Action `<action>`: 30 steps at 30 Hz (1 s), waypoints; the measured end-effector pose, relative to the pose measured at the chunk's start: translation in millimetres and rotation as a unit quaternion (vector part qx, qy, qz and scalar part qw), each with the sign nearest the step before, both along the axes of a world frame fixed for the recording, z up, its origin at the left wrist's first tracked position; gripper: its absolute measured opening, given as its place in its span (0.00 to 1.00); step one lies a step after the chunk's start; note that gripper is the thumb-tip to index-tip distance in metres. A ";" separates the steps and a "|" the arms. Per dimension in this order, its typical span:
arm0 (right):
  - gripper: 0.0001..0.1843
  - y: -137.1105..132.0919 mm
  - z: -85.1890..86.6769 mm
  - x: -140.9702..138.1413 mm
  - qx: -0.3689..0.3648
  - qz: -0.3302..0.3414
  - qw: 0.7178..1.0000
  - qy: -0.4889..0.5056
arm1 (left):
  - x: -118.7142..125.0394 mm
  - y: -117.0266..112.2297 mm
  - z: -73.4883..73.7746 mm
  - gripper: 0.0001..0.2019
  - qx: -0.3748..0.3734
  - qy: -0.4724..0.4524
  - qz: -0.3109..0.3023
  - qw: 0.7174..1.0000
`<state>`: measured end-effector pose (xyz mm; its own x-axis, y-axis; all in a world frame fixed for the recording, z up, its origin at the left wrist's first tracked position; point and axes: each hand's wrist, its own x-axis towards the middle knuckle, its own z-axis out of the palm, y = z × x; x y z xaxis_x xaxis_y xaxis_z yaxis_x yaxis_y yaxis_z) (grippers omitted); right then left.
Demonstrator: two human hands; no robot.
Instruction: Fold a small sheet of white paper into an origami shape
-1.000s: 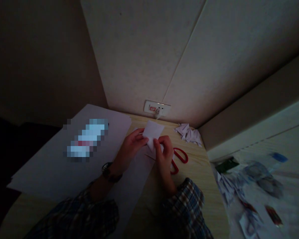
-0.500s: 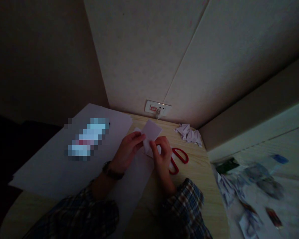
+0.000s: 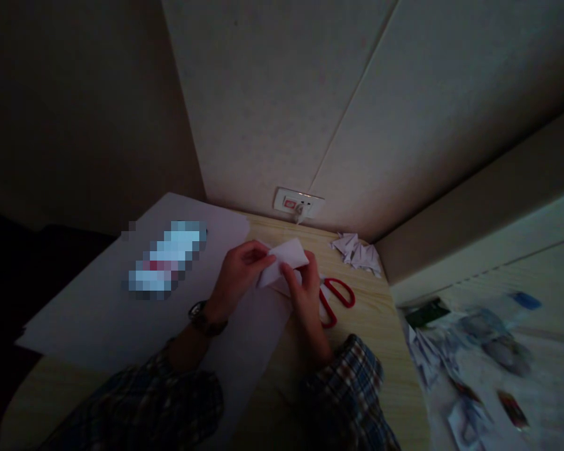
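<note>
"So, how far along is that paper (image 3: 289, 254)?"

"Part-folded, I'd say. It's up between both hands over the table (image 3: 385, 329). The left hand (image 3: 239, 272) is nearly closed, pinching its left end; the right hand (image 3: 308, 282) is half curled, thumb on the near face, fingers round the right end. Can't tell how many folds are in or left."

"Any done ones? Counts?"

"Looks like it: folded shapes (image 3: 364, 255) by the back corner, at least two, too jumbled for more. One paper in hand, one pair of scissors (image 3: 342, 282) just beside the right hand, one pixelated bright slab (image 3: 176, 250) on the big sheets (image 3: 89, 319). Those overlap, so no number."
</note>
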<state>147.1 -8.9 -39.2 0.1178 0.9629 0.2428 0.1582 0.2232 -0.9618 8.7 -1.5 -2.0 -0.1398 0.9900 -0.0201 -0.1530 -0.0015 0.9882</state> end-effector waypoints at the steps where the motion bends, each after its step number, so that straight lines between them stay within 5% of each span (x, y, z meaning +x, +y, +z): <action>1: 0.15 -0.3 0.3 0.6 0.006 -0.003 1.000 0.015 | -0.6 0.3 -0.4 0.10 0.000 0.011 -0.009 1.000; 16: 0.01 -5.9 10.2 6.9 0.134 -0.029 0.988 -0.071 | -2.1 2.8 1.4 0.08 -0.003 0.072 -0.075 0.995; 22: 0.11 -5.0 13.5 7.2 0.220 0.012 0.970 -0.103 | -0.8 1.7 1.4 0.08 -0.010 0.038 -0.055 0.998; 30: 0.15 -8.8 12.5 10.7 0.185 0.034 0.970 -0.152 | 0.3 -1.1 1.2 0.09 -0.046 -0.042 -0.043 0.997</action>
<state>157.8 -17.7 -26.8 -0.0739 0.8058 0.5875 0.3957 0.5645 -0.7244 9.0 -2.6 -0.9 -0.0490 0.9916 -0.1198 -0.2315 0.1054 0.9671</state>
